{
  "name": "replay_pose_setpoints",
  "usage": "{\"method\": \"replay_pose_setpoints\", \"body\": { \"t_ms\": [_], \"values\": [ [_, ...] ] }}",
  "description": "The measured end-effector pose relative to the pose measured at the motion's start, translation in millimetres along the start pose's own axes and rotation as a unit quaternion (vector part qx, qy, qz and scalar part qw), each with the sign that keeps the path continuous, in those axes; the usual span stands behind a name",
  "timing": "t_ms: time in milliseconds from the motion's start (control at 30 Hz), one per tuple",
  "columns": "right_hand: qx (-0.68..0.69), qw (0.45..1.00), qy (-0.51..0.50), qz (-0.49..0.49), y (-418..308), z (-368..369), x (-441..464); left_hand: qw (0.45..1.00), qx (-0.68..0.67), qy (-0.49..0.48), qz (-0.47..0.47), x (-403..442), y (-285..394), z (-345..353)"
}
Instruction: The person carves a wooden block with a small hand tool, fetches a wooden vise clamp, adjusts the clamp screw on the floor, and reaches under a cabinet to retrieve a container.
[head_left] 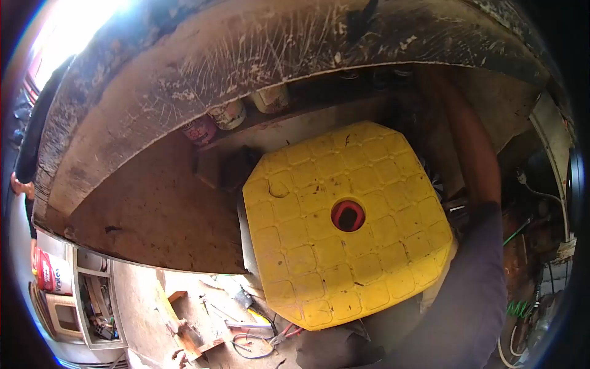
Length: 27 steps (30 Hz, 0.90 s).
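A yellow stool top (307,246) with square ridges and a red-rimmed centre hole fills the middle of the view. From the lower right, my right forearm (476,150) extends past the stool into the dark space beneath a worn wooden tabletop (246,55). Shadow and the tabletop's edge hide my right hand, so what it touches cannot be made out. My left hand is out of view. Near the reaching arm is a shelf (295,120) bearing several containers, among them a pale tin (228,115).
On the floor at the lower left lie a wooden piece (175,320), pliers (279,337) and cables. A cabinet (98,295) and a red-and-white bucket (53,270) stand farther left. Another person's hand (23,186) shows at the left edge. Green coiled cord (519,309) hangs at right.
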State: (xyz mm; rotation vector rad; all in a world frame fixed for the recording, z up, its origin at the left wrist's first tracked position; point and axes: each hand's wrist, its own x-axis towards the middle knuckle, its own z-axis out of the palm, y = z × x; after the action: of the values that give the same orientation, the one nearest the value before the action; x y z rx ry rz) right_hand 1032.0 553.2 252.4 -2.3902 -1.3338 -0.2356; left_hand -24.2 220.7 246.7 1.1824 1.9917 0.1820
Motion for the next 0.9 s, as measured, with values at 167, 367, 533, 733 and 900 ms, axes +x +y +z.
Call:
{"method": "replay_pose_setpoints", "body": {
  "t_ms": [167,367,533,733,900],
  "values": [
    [0.047,0.997,0.004,-0.067,-47,-12,-2,0.996,-0.054,-0.005,-0.078,46,-112,-19],
    [0.049,0.993,-0.053,-0.099,-106,15,3,0.998,-0.03,0.009,-0.057,-4,-49,-1],
    [0.05,0.992,-0.061,-0.102,-112,28,1,0.998,-0.024,0.013,-0.058,-7,-17,11],
    [0.081,0.994,-0.022,-0.07,-71,17,-3,0.998,-0.001,0.021,-0.062,-2,3,9],
    [0.091,0.996,0.01,-0.004,-12,15,-22,0.998,0.012,0.024,-0.058,1,15,7]
  ]
}}
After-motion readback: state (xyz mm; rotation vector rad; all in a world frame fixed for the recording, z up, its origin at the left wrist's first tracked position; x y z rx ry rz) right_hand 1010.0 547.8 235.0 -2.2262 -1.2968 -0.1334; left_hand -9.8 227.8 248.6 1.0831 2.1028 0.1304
